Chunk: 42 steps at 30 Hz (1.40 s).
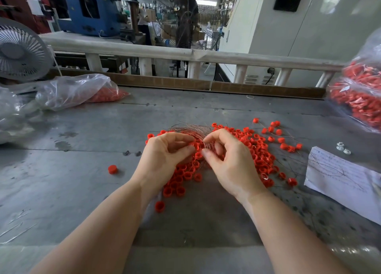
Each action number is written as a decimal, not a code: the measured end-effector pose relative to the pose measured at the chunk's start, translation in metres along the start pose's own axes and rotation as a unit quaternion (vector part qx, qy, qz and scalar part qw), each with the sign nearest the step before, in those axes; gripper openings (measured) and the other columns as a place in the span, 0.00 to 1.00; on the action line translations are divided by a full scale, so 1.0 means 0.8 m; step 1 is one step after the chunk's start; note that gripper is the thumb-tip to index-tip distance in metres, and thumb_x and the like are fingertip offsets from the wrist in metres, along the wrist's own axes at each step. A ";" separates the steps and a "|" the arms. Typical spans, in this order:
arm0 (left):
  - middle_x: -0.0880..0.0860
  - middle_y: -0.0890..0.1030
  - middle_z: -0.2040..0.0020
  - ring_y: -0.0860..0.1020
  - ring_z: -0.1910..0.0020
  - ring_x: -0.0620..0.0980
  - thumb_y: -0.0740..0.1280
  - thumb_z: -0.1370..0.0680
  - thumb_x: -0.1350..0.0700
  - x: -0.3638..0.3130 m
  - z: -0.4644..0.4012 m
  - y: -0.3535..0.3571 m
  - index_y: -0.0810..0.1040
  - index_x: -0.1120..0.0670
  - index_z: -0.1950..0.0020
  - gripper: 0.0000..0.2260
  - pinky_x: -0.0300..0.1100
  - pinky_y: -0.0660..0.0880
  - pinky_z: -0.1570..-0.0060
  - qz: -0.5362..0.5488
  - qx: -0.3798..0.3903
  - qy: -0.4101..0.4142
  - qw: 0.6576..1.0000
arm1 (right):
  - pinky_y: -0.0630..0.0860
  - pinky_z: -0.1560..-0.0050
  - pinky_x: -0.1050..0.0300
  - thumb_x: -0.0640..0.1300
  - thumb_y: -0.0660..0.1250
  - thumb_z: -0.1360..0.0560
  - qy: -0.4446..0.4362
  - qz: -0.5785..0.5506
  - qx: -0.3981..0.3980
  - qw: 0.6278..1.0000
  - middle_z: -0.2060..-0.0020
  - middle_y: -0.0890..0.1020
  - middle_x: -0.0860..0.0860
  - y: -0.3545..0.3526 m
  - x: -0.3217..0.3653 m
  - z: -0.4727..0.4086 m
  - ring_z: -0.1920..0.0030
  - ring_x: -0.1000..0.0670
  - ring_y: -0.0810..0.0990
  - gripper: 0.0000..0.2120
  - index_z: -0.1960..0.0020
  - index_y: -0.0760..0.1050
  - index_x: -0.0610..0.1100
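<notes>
Both hands work close together over the middle of the grey table [82, 181], right above the pile of red caps [257, 152]. The left hand [165, 158] pinches one red cap [195, 145] between thumb and forefinger, a narrow grip with the other fingers curled under. The right hand [228, 164] closes thumb and forefinger on thin strands at the near end of the wire bundle [191, 129], which fans out behind the fingertips and lies on the pile (whether it has one strand or several I cannot tell, the wires are too fine). The step in hand is probably feeding a wire into the cap, and the main risk lies in that fineness. A strand that bends or misses the opening would kink, and a pinch that takes in extra strands would drag the bundle along and tangle it among the loose caps. The cap looks small and smooth, so a slack pinch could let it pop out and roll, much like the stray cap [112, 169] lying apart to the left of the pile. Caps on the right-hand fringe lie near the paper sheet [340, 170], and a careless sweep of the right forearm could push them under it. A wrist resting too low could scatter the pile toward the near edge.
</notes>
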State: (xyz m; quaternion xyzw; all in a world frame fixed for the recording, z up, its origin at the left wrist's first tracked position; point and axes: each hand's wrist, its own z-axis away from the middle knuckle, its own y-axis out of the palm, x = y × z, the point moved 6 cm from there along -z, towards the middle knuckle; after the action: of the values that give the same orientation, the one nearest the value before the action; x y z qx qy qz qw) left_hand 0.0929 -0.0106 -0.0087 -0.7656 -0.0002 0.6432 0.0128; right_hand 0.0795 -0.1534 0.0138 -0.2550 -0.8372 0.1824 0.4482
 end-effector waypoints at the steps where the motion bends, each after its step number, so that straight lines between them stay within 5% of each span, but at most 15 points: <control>1: 0.52 0.84 0.63 0.82 0.63 0.44 0.70 0.28 0.66 0.000 0.000 0.001 0.82 0.56 0.54 0.07 0.35 0.79 0.60 0.005 0.003 -0.003 1.000 | 0.63 0.65 0.68 0.36 0.72 0.30 -0.012 0.003 0.009 1.000 0.72 0.65 0.57 0.003 0.003 0.000 0.69 0.57 0.67 0.07 0.57 0.76 0.46; 16: 0.52 0.83 0.66 0.82 0.66 0.44 0.71 0.29 0.66 0.002 0.001 0.002 0.81 0.58 0.56 0.05 0.32 0.76 0.64 0.030 0.022 -0.019 0.999 | 0.64 0.66 0.69 0.33 0.70 0.29 0.014 -0.090 0.005 0.996 0.75 0.66 0.58 -0.002 -0.007 -0.006 0.70 0.58 0.66 0.11 0.64 0.74 0.46; 24: 0.56 0.84 0.58 0.83 0.60 0.45 0.66 0.25 0.68 0.005 0.001 0.004 0.81 0.57 0.52 0.09 0.33 0.78 0.59 0.085 0.023 -0.043 0.995 | 0.63 0.61 0.67 0.38 0.69 0.27 -0.008 0.085 -0.007 0.996 0.69 0.67 0.60 -0.002 -0.011 -0.005 0.65 0.61 0.67 0.02 0.55 0.79 0.43; 28: 0.55 0.84 0.59 0.83 0.58 0.46 0.65 0.26 0.70 0.007 0.001 0.006 0.80 0.59 0.50 0.10 0.33 0.78 0.59 0.172 0.030 -0.083 0.981 | 0.68 0.52 0.71 0.38 0.61 0.22 0.008 0.026 -0.039 0.999 0.58 0.78 0.54 -0.011 -0.009 -0.007 0.55 0.59 0.75 0.08 0.50 0.80 0.41; 35: 0.57 0.83 0.59 0.83 0.61 0.46 0.63 0.26 0.70 0.003 0.001 0.008 0.80 0.59 0.51 0.10 0.34 0.79 0.61 0.252 0.045 -0.101 0.961 | 0.68 0.61 0.71 0.35 0.61 0.22 0.015 -0.092 -0.005 0.996 0.70 0.77 0.53 -0.008 -0.004 -0.005 0.68 0.60 0.73 0.09 0.50 0.77 0.45; 42: 0.57 0.83 0.60 0.83 0.61 0.47 0.63 0.27 0.69 0.004 0.000 0.010 0.80 0.60 0.53 0.09 0.35 0.79 0.60 0.284 0.052 -0.115 0.950 | 0.72 0.58 0.64 0.34 0.60 0.22 0.029 -0.123 -0.011 0.992 0.69 0.78 0.53 -0.008 -0.008 -0.005 0.65 0.59 0.76 0.09 0.55 0.72 0.47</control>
State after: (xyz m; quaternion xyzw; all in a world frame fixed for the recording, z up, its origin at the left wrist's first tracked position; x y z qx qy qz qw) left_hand 0.0930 -0.0187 -0.0123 -0.6532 0.2496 0.7028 -0.1309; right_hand 0.0843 -0.1620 0.0148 -0.1599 -0.8512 0.1088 0.4880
